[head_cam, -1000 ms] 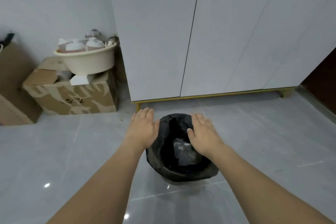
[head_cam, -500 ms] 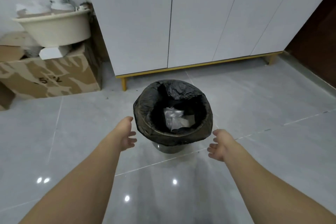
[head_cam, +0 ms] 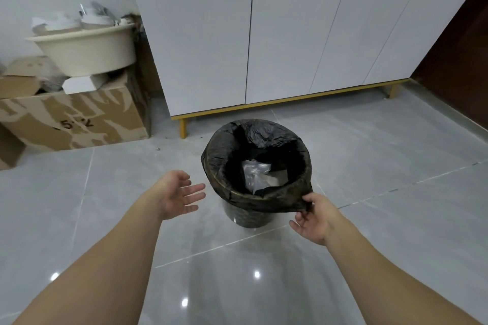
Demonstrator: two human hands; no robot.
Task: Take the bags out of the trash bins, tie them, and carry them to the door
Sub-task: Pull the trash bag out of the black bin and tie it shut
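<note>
A small round trash bin [head_cam: 248,219] stands on the grey tiled floor, lined with a black bag [head_cam: 219,158] folded over its rim. Crumpled clear plastic [head_cam: 254,175] lies inside the bag. My right hand [head_cam: 315,217] pinches the bag's folded edge at the near right of the rim, thumb and fingers closed on the black film. My left hand [head_cam: 178,194] hovers just left of the bin, palm turned toward it, fingers spread, touching nothing.
A white cabinet [head_cam: 264,34] on gold legs stands right behind the bin. To the left, a cardboard box [head_cam: 76,119] carries a cream basin [head_cam: 87,53] full of items. A dark brown door or panel [head_cam: 459,55] is at the far right.
My hands moved from over the bin down to its sides. The right hand has taken hold of the bag's edge; the left hand has opened beside the rim. The view shifted closer.
</note>
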